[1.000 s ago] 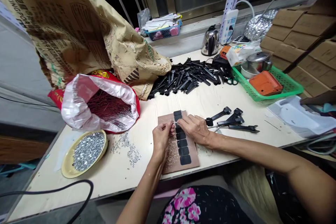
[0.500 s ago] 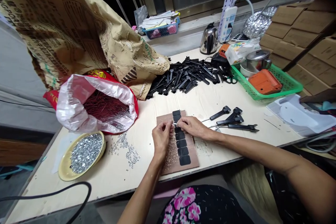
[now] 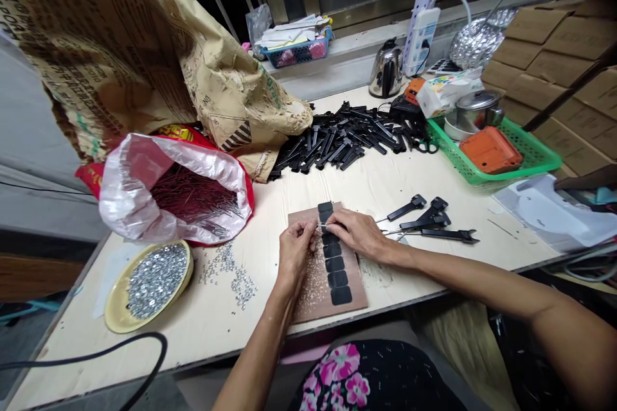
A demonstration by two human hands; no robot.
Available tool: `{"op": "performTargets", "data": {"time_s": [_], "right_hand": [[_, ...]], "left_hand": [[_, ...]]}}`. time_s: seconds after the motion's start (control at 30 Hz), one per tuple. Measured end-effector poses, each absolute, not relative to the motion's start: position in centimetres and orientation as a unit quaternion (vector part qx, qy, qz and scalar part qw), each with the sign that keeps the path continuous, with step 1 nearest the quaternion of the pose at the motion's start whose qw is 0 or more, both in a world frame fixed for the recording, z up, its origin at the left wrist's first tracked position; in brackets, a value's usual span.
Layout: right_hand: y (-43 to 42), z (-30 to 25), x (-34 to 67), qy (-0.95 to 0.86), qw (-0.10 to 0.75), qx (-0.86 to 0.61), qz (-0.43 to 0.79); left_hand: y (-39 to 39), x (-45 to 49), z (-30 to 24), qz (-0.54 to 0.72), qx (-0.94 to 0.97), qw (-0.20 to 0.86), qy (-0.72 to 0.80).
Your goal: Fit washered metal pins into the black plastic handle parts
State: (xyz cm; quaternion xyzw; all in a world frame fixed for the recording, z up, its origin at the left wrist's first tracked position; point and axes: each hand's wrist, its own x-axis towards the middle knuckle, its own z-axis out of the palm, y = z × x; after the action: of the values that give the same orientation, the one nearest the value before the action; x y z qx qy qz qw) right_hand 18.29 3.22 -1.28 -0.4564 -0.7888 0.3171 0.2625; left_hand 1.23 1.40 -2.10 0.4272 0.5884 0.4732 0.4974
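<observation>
My left hand (image 3: 296, 245) and my right hand (image 3: 357, 233) meet over a brown board (image 3: 308, 308) that has a column of black pads (image 3: 336, 264) on it. Both hands are closed in a pinch. Between them runs a thin metal rod (image 3: 322, 225), gripped at its right end by my right fingers. My left fingertips are pressed together at its left end; what else they hold is too small to make out. Pale crumbs lie on the board by my left hand. Right of my right hand lie several black plastic pieces with thin metal rods (image 3: 424, 221).
At the left stand a yellow bowl of small metal parts (image 3: 157, 279), with more spilled beside it, and a white-lined red bag of thin rods (image 3: 193, 199). Black plastic parts (image 3: 337, 138) are heaped behind, by a paper sack (image 3: 222, 90). A green basket (image 3: 535, 154) sits at right.
My hands stay over the same spot on the board. The right fingers have shifted slightly, and more of the thin rod shows between the hands.
</observation>
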Motion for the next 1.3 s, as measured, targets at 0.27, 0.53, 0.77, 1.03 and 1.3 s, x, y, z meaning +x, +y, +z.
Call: {"op": "performTargets", "data": {"time_s": [0.27, 0.53, 0.77, 1.03, 1.3], "right_hand": [[2.8, -1.4, 17.7, -0.828, 0.232, -0.467, 0.207], [2.7, -1.8, 17.3, -0.872, 0.212, -0.436, 0.069], [2.7, -1.5, 17.6, -0.851, 0.224, -0.437, 0.186], [3.6, -1.6, 17.3, -0.765, 0.248, -0.439, 0.401], [3.2, -1.0, 18.2, -0.825, 0.254, -0.44, 0.247]], "left_hand": [[1.6, 1.1, -2.1, 0.478, 0.363, 0.551, 0.58], [1.6, 1.0, -2.4, 0.493, 0.346, 0.554, 0.575], [1.5, 0.6, -2.2, 0.482, 0.36, 0.554, 0.575], [1.4, 0.6, -2.2, 0.474, 0.375, 0.54, 0.585], [1.2, 1.0, -1.1, 0.404, 0.571, 0.379, 0.606]]}}
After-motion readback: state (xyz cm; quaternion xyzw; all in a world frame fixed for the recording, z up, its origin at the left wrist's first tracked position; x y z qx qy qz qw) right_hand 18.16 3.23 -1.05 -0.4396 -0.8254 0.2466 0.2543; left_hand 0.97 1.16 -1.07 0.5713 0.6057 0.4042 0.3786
